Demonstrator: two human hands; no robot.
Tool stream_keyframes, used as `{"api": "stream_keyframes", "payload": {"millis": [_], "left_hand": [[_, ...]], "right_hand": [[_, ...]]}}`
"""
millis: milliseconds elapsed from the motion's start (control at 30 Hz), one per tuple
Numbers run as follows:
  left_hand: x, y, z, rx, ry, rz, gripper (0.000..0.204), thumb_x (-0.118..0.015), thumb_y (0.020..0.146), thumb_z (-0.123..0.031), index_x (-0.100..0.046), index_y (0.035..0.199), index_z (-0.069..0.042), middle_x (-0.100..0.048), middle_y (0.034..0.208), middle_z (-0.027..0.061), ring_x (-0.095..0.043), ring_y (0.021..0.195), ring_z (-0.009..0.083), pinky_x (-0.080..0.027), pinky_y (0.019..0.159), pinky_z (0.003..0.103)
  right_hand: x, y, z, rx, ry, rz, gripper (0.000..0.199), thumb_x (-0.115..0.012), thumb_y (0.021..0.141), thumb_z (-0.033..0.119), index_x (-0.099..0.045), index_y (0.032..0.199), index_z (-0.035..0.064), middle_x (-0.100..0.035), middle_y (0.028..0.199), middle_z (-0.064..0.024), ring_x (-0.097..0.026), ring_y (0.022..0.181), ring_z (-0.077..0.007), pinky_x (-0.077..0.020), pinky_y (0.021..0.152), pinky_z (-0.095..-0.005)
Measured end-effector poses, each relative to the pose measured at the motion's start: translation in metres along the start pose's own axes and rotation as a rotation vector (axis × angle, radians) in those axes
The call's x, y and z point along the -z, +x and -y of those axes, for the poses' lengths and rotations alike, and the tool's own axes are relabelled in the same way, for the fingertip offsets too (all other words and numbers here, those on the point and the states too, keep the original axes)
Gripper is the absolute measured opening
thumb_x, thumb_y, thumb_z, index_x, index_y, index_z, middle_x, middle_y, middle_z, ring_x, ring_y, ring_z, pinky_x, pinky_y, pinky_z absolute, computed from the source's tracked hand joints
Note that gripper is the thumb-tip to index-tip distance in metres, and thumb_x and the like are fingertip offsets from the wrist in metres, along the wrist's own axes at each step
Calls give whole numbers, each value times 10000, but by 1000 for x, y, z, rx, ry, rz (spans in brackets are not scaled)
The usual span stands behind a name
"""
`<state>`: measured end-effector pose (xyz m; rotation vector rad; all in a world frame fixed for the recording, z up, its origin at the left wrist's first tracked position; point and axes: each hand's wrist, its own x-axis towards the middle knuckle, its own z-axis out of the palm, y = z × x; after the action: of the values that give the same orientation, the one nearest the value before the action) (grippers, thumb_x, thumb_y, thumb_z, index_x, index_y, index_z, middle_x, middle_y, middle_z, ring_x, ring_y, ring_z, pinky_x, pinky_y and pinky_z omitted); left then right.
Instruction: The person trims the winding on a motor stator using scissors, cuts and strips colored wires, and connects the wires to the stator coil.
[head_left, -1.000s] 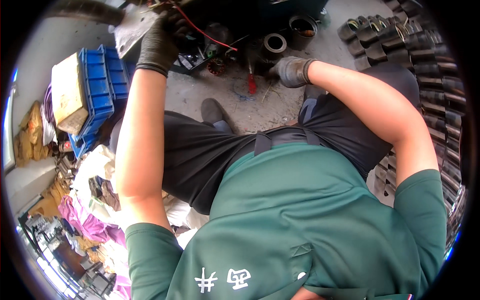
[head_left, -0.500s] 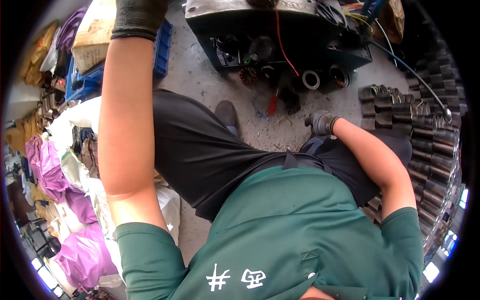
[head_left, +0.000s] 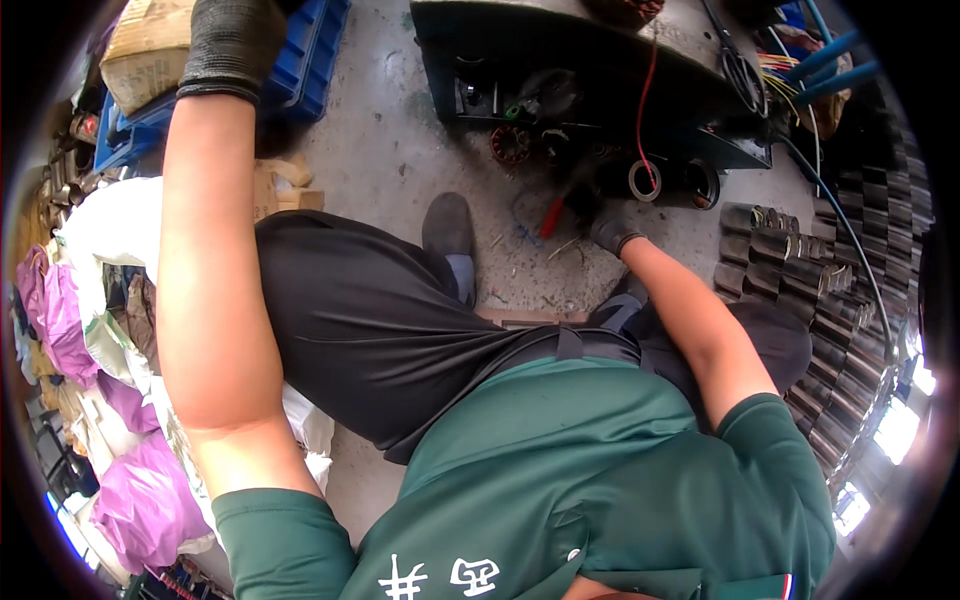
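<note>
My left hand point(head_left: 232, 45) wears a dark knitted glove and reaches forward to the upper left, beside a blue plastic crate point(head_left: 318, 60). Its fingers run into the dark top edge, so whether they hold anything is hidden. Low near the floor, my gloved right hand point(head_left: 612, 230) touches or nearly touches a dark object point(head_left: 583, 195) in the shadow before the metal bench. The fingers blend into that dark shape and their grip cannot be made out. A red-handled tool point(head_left: 552, 216) lies just left of this hand.
A metal bench point(head_left: 600, 60) stands ahead, with a red wire point(head_left: 645, 110) hanging off it. Under its front lie a pale ring point(head_left: 645, 181) and a dark cylinder point(head_left: 705, 185). Stacked metal cylinders point(head_left: 770, 250) fill the right. A cardboard box point(head_left: 145, 60) and purple sacks point(head_left: 150, 500) are at left.
My right hand has moved forward and left, from beside my knee to the dark object at the bench. My left hand appears farther left, and the whole view has shifted.
</note>
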<state>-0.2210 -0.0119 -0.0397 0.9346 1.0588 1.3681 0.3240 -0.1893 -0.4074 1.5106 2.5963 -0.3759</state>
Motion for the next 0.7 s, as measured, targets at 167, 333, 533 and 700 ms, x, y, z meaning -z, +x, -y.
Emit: {"api": "stream_keyframes", "payload": {"millis": [167, 333, 533, 700], "left_hand": [[10, 8, 12, 26, 16, -2, 341, -637, 1031, -309, -683, 1208, -21, -719, 1080, 109, -670, 946, 235, -524, 860, 331], [30, 8, 7, 42, 63, -31, 348, -645, 1026, -312, -686, 1209, -19, -724, 1096, 114, -674, 970, 237, -524, 888, 336], [22, 21, 29, 65, 54, 3, 355, -655, 1021, -315, -690, 1210, -17, -729, 1116, 121, -679, 997, 241, -522, 921, 342], [25, 24, 23, 71, 104, 6, 361, -663, 1017, -318, -694, 1211, -15, -734, 1132, 126, -683, 1020, 243, -521, 949, 347]], "right_hand": [[-42, 15, -25, -203, -37, -200, 432, -599, 941, 303, -653, 1293, 59, -662, 1255, -289, -594, 1201, -495, -470, 1048, -536], [-10, 23, -2, -255, 118, -55, 471, -627, 943, 403, -672, 1243, 43, -673, 1228, -296, -613, 1172, -486, -498, 993, -528], [50, -46, -32, -553, 173, 334, 527, -619, 958, 522, -714, 1159, 45, -703, 1171, -277, -658, 1124, -459, -518, 938, -518], [38, -70, -58, -688, 138, 418, 525, -627, 943, 539, -745, 1121, 60, -719, 1145, -259, -675, 1104, -445, -532, 936, -510]]}}
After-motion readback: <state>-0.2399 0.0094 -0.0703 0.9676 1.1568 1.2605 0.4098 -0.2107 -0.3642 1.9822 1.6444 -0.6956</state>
